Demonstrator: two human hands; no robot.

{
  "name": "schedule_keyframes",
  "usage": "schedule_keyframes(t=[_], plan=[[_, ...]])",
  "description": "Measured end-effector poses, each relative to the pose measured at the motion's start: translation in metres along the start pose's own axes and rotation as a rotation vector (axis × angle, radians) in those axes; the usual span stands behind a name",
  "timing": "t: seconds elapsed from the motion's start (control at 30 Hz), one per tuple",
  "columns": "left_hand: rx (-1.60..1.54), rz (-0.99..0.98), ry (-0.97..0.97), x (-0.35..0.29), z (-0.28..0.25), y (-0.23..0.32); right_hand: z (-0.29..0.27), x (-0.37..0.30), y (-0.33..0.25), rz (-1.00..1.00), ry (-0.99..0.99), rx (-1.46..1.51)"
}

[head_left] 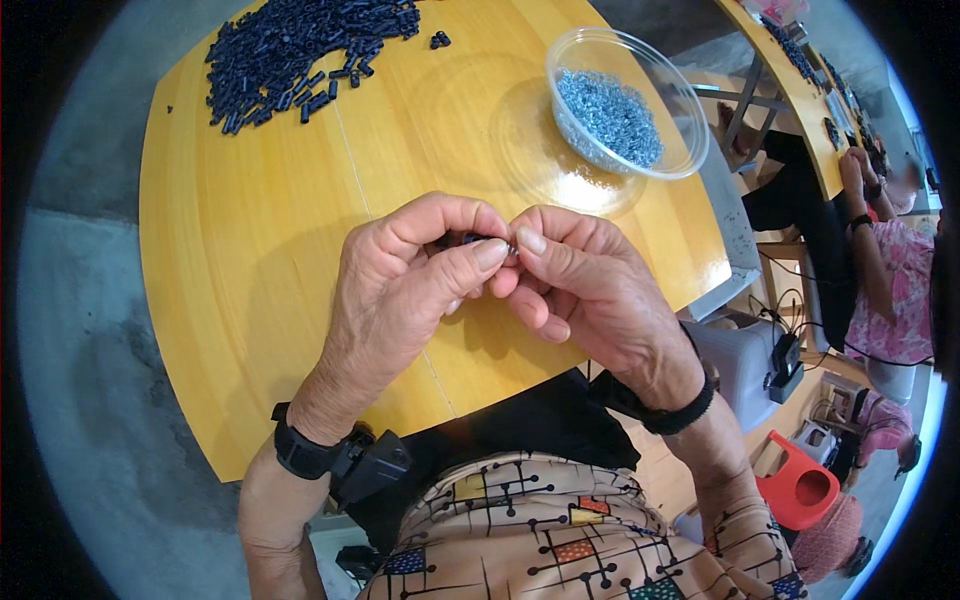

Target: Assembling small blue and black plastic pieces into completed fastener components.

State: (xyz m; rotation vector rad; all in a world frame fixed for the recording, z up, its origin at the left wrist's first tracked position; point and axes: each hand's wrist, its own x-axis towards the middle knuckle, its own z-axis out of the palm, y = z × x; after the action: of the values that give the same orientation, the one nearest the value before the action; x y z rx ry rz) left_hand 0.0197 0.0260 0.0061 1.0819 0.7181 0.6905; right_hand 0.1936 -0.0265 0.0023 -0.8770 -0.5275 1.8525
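Over the middle of the yellow wooden table [230, 300], my two hands meet fingertip to fingertip. My left hand [400, 275] is closed in a pinch on a small black plastic piece [470, 239], mostly covered by the thumb and forefinger. Against its right end, my right hand [595, 275] pinches a tiny shiny metal part [513, 250]; its shape is too hidden to tell. Beyond the right hand stands a clear plastic bowl [690, 95] with a heap of small silvery metal pieces [610, 115]. A large pile of short black cylindrical pieces [290, 55] covers the far left of the table.
A few black pieces [440, 40] lie apart from the pile. At the right, another person [890, 260] sits by a second table [810, 110] with dark parts on it. A pale plastic bin [735, 365] and a red plastic stool [800, 485] stand on the floor.
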Motion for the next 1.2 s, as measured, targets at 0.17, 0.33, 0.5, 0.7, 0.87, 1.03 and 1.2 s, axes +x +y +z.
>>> schedule_keyframes(t=[0.17,0.33,0.5,0.7,0.87,1.03,1.2], plan=[[0.125,0.02,0.029,-0.002,0.002,0.002,0.001,-0.001,0.001,0.004,-0.009,0.005],[0.092,0.057,0.056,-0.002,0.006,0.0,0.006,-0.002,0.001,0.015,-0.006,0.007],[-0.067,0.031,-0.008,-0.002,0.003,0.0,0.013,-0.006,-0.001,-0.025,-0.003,-0.032],[-0.348,-0.086,-0.107,0.001,-0.002,-0.003,0.016,-0.012,-0.003,-0.271,0.098,-0.432],[-0.43,-0.158,-0.094,0.0,0.001,-0.005,0.015,-0.003,0.013,-0.704,0.19,-0.598],[-0.499,-0.184,-0.165,0.001,0.002,-0.008,0.007,0.002,0.005,-1.014,0.205,-1.055],[-0.448,-0.126,-0.146,-0.001,-0.005,-0.011,0.016,-0.007,0.001,-0.654,0.215,-0.394]])
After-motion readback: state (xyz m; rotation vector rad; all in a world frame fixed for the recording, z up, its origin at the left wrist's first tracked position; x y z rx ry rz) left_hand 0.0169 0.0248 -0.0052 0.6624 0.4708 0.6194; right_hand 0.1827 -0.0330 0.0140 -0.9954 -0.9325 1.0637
